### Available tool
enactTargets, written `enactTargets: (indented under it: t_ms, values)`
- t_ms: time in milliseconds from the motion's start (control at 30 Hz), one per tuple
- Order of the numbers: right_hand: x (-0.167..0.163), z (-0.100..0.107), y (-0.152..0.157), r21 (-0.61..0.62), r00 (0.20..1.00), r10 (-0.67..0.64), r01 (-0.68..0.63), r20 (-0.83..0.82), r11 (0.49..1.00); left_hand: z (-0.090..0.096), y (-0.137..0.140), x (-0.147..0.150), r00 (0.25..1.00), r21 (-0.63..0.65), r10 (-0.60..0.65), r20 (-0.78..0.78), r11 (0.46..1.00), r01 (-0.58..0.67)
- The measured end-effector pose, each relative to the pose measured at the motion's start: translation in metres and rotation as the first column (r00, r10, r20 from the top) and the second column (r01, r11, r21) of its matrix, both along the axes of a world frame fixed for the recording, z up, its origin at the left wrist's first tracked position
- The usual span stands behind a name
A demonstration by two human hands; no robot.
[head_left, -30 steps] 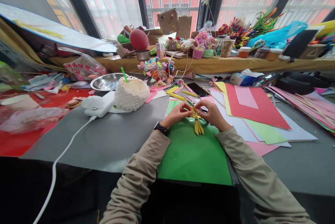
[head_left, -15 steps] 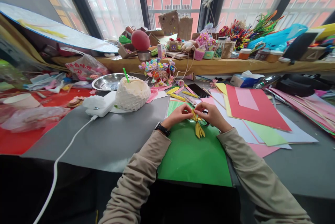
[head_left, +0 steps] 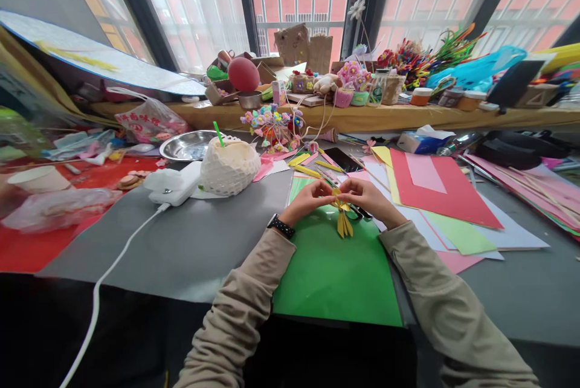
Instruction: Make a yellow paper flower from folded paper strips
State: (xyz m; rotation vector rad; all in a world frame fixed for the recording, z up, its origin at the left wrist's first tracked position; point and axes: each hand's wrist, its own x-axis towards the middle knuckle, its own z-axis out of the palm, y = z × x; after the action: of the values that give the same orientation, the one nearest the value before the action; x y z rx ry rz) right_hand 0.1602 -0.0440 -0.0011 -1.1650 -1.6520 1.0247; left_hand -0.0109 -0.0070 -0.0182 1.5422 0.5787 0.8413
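A folded yellow paper piece (head_left: 344,224) with narrow pointed strips hangs between my two hands, over a green sheet (head_left: 338,279). The thumb and fingers of my left hand (head_left: 312,199) pinch its upper left side. From the other side, my right hand (head_left: 368,197) pinches its upper right part. The fingertips nearly meet and hide some of the folds. Just behind and under my right hand lie scissors (head_left: 360,213), partly covered by it.
Yellow and pink strips (head_left: 306,169) and a dark phone (head_left: 345,159) lie beyond my hands. Coloured paper sheets (head_left: 471,203) spread to the right. To the left are a netted white coconut (head_left: 230,167) with a green straw, a white power strip (head_left: 176,185) and a metal plate (head_left: 188,145).
My right fingers have shifted slightly on the yellow paper and lie flatter against it. The hands stay in nearly the same place. At the far left edge, a blurred shape has come into view.
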Motion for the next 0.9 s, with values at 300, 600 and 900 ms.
enactTargets:
  t_ms: [300, 600, 900]
  values:
    - [0.003, 0.0, 0.001, -0.096, 0.992, 0.086, -0.095, -0.092, 0.991, 0.004, 0.001, -0.001, 0.999, -0.089, -0.036, -0.017, 0.995, 0.034]
    - [0.0, -0.01, 0.007, -0.097, 0.988, 0.083, -0.096, -0.131, 0.991, 0.001, 0.001, 0.0, 0.997, -0.063, 0.025, -0.066, 0.998, -0.029]
    - [-0.005, -0.006, 0.002, -0.058, 0.994, 0.005, -0.012, -0.111, 0.998, -0.004, 0.003, 0.002, 0.997, -0.011, 0.047, -0.057, 0.999, -0.047]
